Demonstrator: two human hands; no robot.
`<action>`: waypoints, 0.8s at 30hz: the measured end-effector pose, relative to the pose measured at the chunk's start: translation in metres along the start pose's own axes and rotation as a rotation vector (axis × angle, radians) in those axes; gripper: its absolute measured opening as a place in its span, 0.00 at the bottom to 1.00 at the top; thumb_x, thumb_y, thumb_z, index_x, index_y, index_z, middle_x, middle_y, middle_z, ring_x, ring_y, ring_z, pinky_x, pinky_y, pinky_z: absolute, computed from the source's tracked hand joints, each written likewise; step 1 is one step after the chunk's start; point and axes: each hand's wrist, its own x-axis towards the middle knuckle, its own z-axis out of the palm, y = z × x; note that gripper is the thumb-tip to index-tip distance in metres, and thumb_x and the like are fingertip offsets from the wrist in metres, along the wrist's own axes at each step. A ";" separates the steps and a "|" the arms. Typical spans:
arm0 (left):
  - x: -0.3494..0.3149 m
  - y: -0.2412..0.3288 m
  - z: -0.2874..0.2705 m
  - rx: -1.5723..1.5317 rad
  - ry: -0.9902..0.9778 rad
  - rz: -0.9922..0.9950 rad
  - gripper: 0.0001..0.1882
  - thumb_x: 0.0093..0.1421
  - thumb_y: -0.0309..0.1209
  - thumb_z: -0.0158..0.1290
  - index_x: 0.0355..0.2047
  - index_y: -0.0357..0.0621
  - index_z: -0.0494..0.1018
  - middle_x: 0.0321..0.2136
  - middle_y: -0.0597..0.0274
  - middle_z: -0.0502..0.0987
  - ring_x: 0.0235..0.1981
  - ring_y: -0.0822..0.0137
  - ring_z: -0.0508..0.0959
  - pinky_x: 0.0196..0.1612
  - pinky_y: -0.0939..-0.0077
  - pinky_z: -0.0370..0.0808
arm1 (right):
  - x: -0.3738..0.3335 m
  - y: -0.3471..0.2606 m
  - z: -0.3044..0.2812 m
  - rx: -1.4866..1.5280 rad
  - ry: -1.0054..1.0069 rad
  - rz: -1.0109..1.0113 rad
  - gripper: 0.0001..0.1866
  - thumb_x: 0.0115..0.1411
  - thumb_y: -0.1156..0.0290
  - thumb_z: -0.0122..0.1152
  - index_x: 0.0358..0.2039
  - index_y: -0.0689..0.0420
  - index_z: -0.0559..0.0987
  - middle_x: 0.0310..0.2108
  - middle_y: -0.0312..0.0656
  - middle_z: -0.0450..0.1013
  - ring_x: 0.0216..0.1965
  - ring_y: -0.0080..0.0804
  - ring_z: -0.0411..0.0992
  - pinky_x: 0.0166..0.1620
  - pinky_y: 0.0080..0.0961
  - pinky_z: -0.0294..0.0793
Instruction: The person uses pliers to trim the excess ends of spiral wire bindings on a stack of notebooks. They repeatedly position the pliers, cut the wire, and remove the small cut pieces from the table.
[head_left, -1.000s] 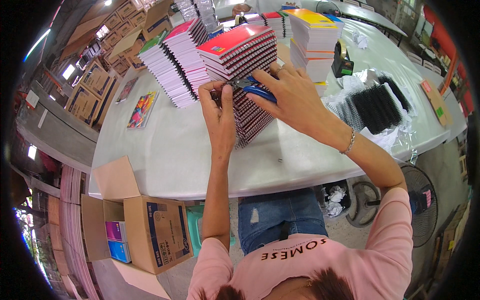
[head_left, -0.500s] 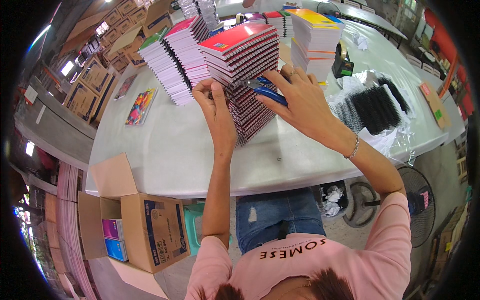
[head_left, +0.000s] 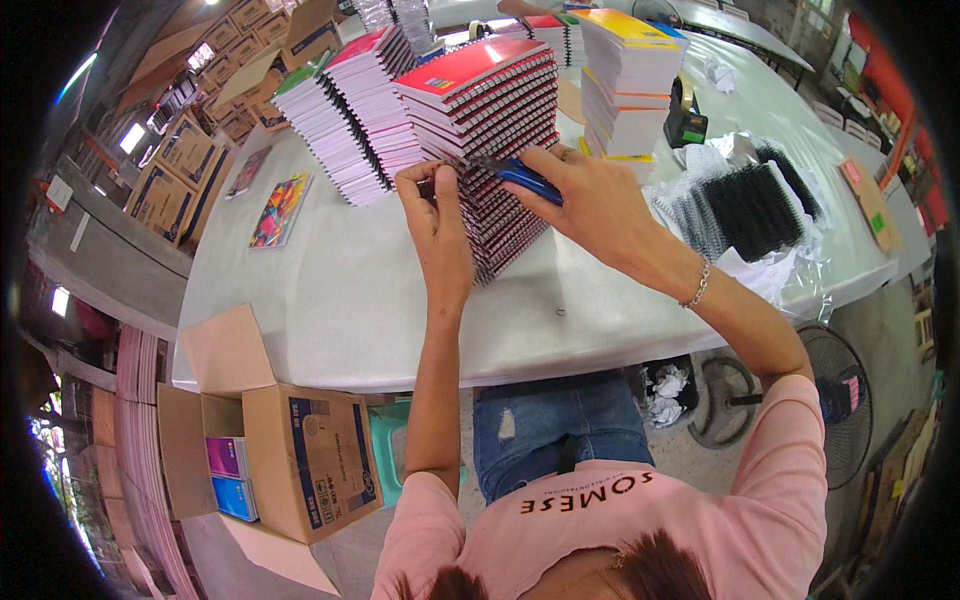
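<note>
A tall stack of red-covered spiral notebooks stands on the table, with the wire-bound spines facing me and to the right. My right hand grips blue-handled cutting pliers, handles squeezed close together. Their jaws point left at the near corner of the stack, close to my left fingertips. My left hand is pinched at that same corner, by the ends of the spiral wires. Whatever sits between its fingertips is too small to make out.
White-paged notebooks with pink covers and yellow-topped ones flank the stack. Black spiral coils lie right on plastic and paper. A tape dispenser, a colourful booklet and an open carton are also around.
The plier handles, spread apart before, are now squeezed together. The jaws have shifted left toward my left fingertips, and the left fingers have curled tighter at the stack's corner.
</note>
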 end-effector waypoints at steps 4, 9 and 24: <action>0.001 -0.001 0.001 -0.198 0.088 -0.057 0.16 0.75 0.40 0.48 0.52 0.42 0.67 0.42 0.67 0.68 0.41 0.76 0.67 0.47 0.78 0.66 | -0.005 0.000 -0.007 -0.054 0.026 -0.045 0.20 0.65 0.52 0.62 0.48 0.54 0.76 0.43 0.49 0.76 0.43 0.49 0.75 0.44 0.44 0.73; -0.003 -0.005 0.003 -0.137 0.004 -0.016 0.15 0.74 0.38 0.48 0.51 0.39 0.66 0.44 0.62 0.69 0.46 0.71 0.68 0.54 0.75 0.65 | -0.010 0.010 0.010 -0.183 0.198 -0.169 0.23 0.64 0.48 0.62 0.49 0.52 0.77 0.43 0.47 0.73 0.45 0.45 0.72 0.47 0.45 0.67; -0.008 -0.001 0.002 -0.002 -0.029 -0.031 0.14 0.75 0.38 0.48 0.48 0.39 0.66 0.43 0.60 0.69 0.46 0.70 0.67 0.55 0.76 0.64 | -0.005 0.003 0.013 -0.001 0.039 -0.054 0.18 0.65 0.52 0.62 0.40 0.55 0.75 0.32 0.47 0.77 0.33 0.49 0.79 0.33 0.44 0.75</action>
